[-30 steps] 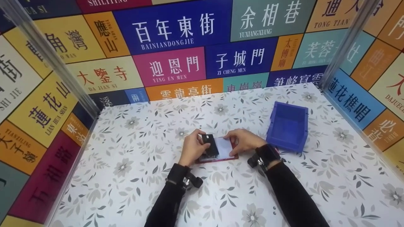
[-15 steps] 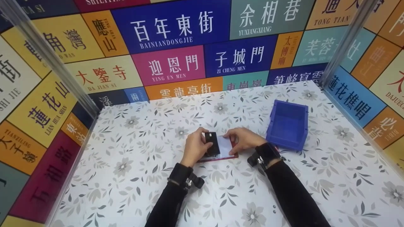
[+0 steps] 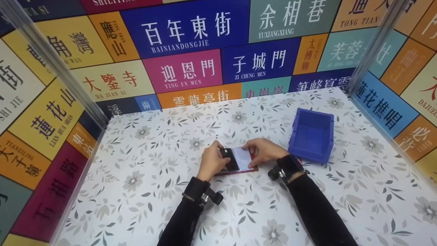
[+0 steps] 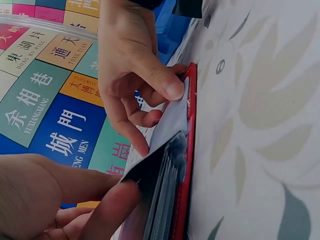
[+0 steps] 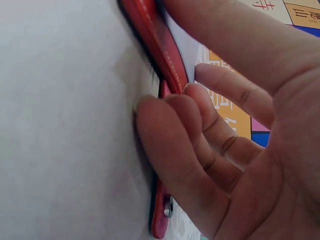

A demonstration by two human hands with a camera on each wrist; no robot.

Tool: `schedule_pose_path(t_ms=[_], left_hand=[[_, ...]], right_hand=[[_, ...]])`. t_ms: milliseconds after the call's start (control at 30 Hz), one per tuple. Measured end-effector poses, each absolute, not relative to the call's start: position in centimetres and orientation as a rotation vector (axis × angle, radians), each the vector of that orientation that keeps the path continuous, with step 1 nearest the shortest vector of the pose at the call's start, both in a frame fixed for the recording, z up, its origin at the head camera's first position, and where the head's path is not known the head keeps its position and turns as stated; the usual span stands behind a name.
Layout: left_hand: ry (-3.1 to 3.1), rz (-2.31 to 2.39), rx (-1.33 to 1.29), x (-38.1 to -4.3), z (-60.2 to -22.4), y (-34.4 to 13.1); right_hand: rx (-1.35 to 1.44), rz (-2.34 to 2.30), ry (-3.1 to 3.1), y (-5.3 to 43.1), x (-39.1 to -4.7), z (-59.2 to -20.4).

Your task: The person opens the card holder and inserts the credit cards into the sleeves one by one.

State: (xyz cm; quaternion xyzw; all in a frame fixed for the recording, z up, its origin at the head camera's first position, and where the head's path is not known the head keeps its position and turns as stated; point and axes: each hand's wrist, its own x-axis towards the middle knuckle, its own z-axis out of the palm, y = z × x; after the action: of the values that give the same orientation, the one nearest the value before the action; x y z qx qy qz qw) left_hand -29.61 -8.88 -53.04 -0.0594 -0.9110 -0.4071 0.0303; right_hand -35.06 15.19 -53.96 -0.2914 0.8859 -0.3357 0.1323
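Note:
A red-edged card holder (image 4: pixel 191 125) with stitched trim lies open on the table in the middle of the head view. A pale clear page (image 3: pixel 243 159) shows on its right side, and several stacked sleeves (image 4: pixel 161 202) stand on edge in the left wrist view. My left hand (image 3: pixel 212 160) pinches a black card (image 3: pixel 231 158) between thumb and fingers, tilted over the sleeves; whether its edge is inside a sleeve I cannot tell. With thumb and fingers my right hand (image 3: pixel 266 152) grips the holder's right edge, bending up its red cover (image 5: pixel 159 47) in the right wrist view.
A blue plastic bin (image 3: pixel 310 136) stands on the right, just beyond my right hand. White floral cloth (image 3: pixel 143 205) covers the table. Panels with printed signs (image 3: pixel 186 29) enclose the back and sides.
The black card first shifted slightly right and up with my left hand, then came down closer to the holder. My right hand has kept its grip on the edge.

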Motion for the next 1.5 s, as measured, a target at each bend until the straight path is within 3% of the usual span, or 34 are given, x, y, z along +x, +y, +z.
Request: schedule_pose_path(t_ms=[367, 700, 967, 1133, 1500], left_hand=[[-2.788, -1.166, -0.210, -29.2, -53.8, -8.3], [-2.690, -0.493, -0.343, -28.1, -53.7, -6.2], [-2.642, -0.996, -0.175, -28.6, -53.6, -7.2], [-2.694, -0.988, -0.135, -28.5, -53.4, -7.1], [-2.766, -0.470, -0.457, -27.3, -53.6, -5.2]], right_hand=[[-0.844, -0.982, 2.552, 15.2, -35.0, -54.2], [-0.844, -0.942, 2.572, 15.3, -35.1, -54.4], [-0.822, -0.950, 2.560, 15.2, -35.2, -54.5], [-0.815, -0.964, 2.554, 15.2, -35.2, -54.4], [-0.841, -0.991, 2.521, 15.6, -35.2, -54.1]])
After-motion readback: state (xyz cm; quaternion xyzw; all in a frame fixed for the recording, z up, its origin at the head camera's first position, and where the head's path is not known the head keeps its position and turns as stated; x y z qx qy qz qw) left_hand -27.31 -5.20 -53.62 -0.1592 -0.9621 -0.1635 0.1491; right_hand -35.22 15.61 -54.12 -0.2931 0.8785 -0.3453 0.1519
